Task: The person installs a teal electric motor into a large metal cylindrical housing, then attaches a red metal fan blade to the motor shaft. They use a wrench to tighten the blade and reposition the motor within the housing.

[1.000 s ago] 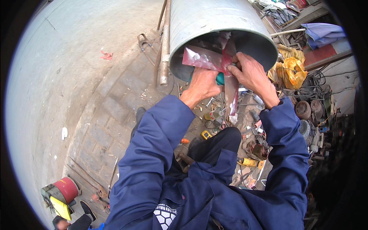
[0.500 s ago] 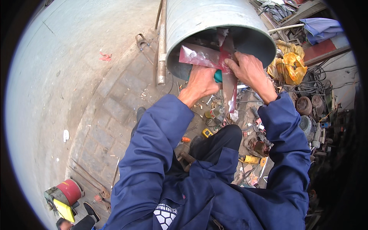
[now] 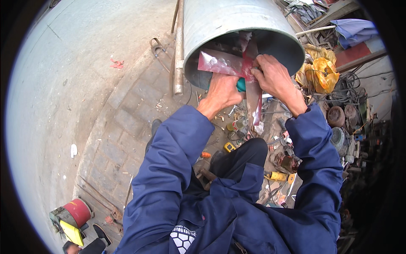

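A red, scuffed metal fan blade assembly [image 3: 222, 63] sits at the mouth of a wide galvanized metal cylinder [image 3: 241, 17]. Its flat arms cross at a middle partly covered by my right hand. My right hand [image 3: 275, 78] is closed, thumb and fingers against the blades near their crossing. Just below the left arm of the blades, my left hand [image 3: 222, 93] is closed round a teal-green piece [image 3: 241, 84], of which only a small part shows. The fingers of that hand are mostly hidden, and I cannot tell what kind of piece it is.
Metal pipes [image 3: 179, 63] stand left of the cylinder. Below it lie scattered tools, including a yellow power tool [image 3: 277, 176]. To the right are a yellow plastic bag [image 3: 322, 75], cables and motor parts. A red-and-grey machine [image 3: 76, 213] and a person's shoe [image 3: 101, 233] are at lower left.
My right hand has shifted slightly to the right and up, its fingertips moving at the blades' crossing. My left hand and the blades stay nearly where they were.
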A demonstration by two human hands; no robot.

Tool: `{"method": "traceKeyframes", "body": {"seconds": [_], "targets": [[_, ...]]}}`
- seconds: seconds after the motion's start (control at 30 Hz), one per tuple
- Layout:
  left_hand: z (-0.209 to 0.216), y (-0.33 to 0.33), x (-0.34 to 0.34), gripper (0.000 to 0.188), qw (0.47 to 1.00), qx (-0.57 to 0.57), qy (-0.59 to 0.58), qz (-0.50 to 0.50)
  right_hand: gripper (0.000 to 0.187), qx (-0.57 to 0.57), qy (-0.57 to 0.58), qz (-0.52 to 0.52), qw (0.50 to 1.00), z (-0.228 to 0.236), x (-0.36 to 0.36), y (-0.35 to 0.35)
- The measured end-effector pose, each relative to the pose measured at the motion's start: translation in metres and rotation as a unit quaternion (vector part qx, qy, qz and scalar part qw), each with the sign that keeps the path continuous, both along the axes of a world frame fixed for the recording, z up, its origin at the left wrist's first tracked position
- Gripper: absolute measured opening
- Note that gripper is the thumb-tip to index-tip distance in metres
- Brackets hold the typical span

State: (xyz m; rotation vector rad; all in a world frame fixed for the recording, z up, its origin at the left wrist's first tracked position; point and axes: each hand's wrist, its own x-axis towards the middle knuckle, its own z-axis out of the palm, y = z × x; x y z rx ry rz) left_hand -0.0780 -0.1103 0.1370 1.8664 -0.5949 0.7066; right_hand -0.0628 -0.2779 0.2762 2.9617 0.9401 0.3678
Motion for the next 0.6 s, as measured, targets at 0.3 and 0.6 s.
{"method": "traceKeyframes", "body": {"seconds": [0.3, 0.6], "targets": [[-0.001, -0.001, 0.002, 0.034, 0.998, 0.026, 0.058, -0.009, 0.027, -0.006, 0.029, -0.012, 0.999, 0.0, 0.005, 0.002], [-0.005, -0.004, 0.004, 0.036, 0.999, -0.024, 0.008, -0.019, 0.028, -0.029, 0.018, -0.063, 0.997, -0.008, 0.002, -0.001]]}}
